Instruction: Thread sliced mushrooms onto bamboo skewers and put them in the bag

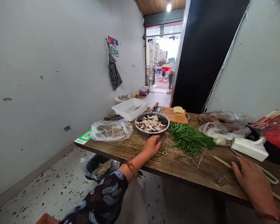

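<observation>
My left hand (pixel 152 145) is at the near rim of a metal bowl (pixel 140 132) heaped with sliced mushrooms (pixel 151 123). Its thumb is apart from the fingers and nothing shows in it; whether the fingertips touch the bowl I cannot tell. On the right, my right hand (pixel 252 177) lies palm down with fingers extended, over thin wooden skewers (pixel 220 161) that stick out on both sides of it. A few more skewers (pixel 202 156) lie loose to its left, beside a pile of cut green leaves (pixel 189 137).
Behind the bowl are a white tray (pixel 128 105), a cleaver (pixel 157 109) and a cutting board (pixel 169 115) with stacked yellowish sheets (pixel 178 111). A clear plastic bag (pixel 112 130) lies left; bags and a white box (pixel 249 148) sit right. A lined bin (pixel 99 168) stands below.
</observation>
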{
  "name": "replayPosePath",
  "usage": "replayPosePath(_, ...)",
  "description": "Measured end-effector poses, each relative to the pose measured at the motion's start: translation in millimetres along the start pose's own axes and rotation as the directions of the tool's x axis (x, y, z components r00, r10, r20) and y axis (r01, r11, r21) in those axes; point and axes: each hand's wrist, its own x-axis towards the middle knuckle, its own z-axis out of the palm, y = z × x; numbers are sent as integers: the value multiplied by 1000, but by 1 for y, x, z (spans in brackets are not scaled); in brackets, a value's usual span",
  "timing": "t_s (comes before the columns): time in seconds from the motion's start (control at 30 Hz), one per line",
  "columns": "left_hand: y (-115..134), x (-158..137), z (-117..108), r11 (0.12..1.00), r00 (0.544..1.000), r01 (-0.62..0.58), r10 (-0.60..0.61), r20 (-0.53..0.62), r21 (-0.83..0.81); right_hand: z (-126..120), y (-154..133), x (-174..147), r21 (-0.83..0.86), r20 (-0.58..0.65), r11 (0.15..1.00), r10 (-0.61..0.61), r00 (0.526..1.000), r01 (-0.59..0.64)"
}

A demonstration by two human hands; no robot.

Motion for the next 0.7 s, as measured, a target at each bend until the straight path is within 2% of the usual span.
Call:
replayPosePath(0.1,-18,-6,-19,989,989,96,-108,-100,-110,-3,0,1,-89,54,992,-82,995,86)
replayPosePath(0.17,-27,-9,-28,966,973,161,-190,-132,-202,-10,-6,2,-91,58,993,-64,996,69)
replayPosePath(0.27,-34,-9,-37,907,951,234,-288,-109,-350,-21,-17,4,4,124,1000,2,992,-2)
replayPosePath(0.33,-36,-4,-41,859,939,259,-330,-91,-441,-23,-22,6,-8,175,1000,16,984,-15)
replayPosePath(0.4,-36,4,-45,718,900,304,-432,-58,-626,-24,-23,7,-15,222,1000,7,975,-4)
replayPosePath(0.5,-35,14,-54,527,860,343,-510,33,-778,-25,-27,9,4,249,999,-44,968,44)
replayPosePath(0.6,-35,23,-63,433,846,357,-525,90,-828,-23,-31,10,28,226,995,-95,970,91)
replayPosePath(0.7,-37,28,-67,399,852,339,-514,98,-852,-17,-33,11,31,209,993,-115,971,111)
